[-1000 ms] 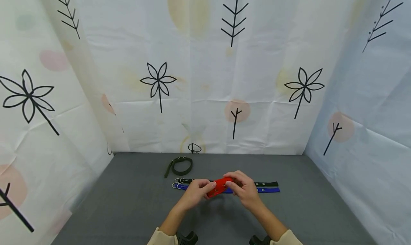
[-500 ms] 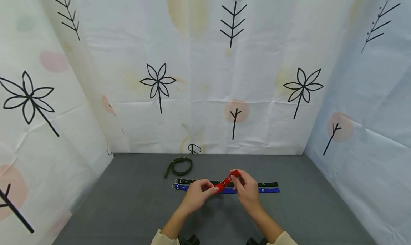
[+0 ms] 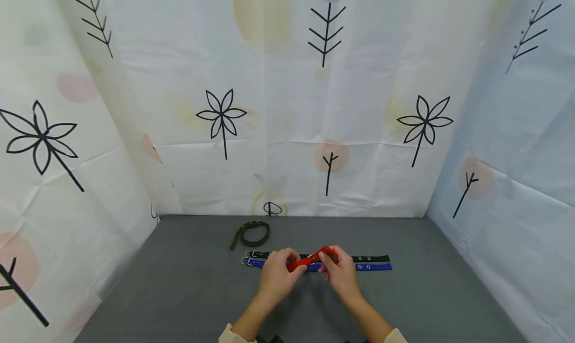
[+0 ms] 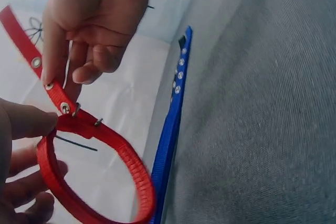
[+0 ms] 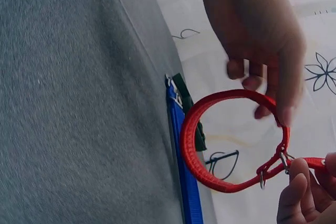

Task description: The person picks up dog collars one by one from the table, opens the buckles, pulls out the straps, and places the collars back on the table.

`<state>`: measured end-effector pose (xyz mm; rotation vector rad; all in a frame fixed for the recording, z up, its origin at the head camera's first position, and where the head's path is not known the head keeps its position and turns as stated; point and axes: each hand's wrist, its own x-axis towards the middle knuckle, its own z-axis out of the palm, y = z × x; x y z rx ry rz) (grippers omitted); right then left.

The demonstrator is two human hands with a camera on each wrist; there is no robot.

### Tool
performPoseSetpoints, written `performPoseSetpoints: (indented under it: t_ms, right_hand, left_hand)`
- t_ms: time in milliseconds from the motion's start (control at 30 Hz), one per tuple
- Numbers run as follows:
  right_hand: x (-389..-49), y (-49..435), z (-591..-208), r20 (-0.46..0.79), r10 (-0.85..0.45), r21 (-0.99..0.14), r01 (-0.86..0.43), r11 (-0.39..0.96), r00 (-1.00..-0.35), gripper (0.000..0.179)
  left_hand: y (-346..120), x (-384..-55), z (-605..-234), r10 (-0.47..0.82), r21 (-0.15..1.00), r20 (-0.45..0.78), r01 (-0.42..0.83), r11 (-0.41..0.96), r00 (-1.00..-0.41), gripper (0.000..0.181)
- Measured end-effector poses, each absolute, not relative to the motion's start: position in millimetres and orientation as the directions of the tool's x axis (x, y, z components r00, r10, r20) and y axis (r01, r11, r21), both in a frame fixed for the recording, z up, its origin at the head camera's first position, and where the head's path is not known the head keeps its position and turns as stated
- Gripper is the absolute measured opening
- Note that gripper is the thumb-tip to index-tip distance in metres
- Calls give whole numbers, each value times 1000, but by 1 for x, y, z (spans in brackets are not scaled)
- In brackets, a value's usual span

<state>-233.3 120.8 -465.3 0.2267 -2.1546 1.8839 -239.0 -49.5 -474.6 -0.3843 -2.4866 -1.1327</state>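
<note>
collar (image 3: 306, 261) in red, held between both hands above the table (image 3: 179, 283), looks light and soft; i'd take its loop (image 4: 139, 177) at left, tail (image 4: 22, 36) at right. on my feeds, left hand (image 3: 276, 278) pinches the loop near the buckle (image 4: 76, 110); right hand (image 3: 344, 277) pinches the holed tail, spare fingers loosely curled.

On a gray table (image 3: 179, 293) lay a coiled green collar (image 3: 253, 243) and, nearer the front, a black collar (image 3: 370, 258) just beside a blue collar (image 3: 375, 267).
</note>
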Motion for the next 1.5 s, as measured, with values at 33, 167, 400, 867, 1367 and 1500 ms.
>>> performPoseSetpoints:
  t_ms: [33, 167, 400, 867, 1367, 1500]
  right_hand:
    - [-234, 121, -468, 302, 62, -947, -293, 129, -951, 15]
    - [-235, 121, -471, 273, 76, -960, -266, 91, -959, 17]
    - [-233, 119, -471, 217, 78, -975, -214, 54, -973, 19]
    - [-232, 116, -471, 162, 53, -987, -162, -2, -985, 18]
    - [-231, 116, -472, 169, 56, -985, -171, -19, -984, 18]
    - [-231, 116, -472, 181, 56, -983, -182, -10, -982, 20]
  left_hand:
    - [-48, -239, -474, 88, 620, 482, 410, 669, -872, 18]
    - [-41, -240, -475, 111, 491, 588, 463, 738, -801, 19]
    - [-34, -240, -476, 148, 426, 622, 490, 760, -769, 11]
    - [-34, -242, -475, 150, 467, 559, 459, 755, -815, 24]
    - [-40, -245, -474, 194, 627, 415, 433, 647, -889, 26]
    - [-40, -244, -476, 165, 653, 435, 437, 619, -885, 23]
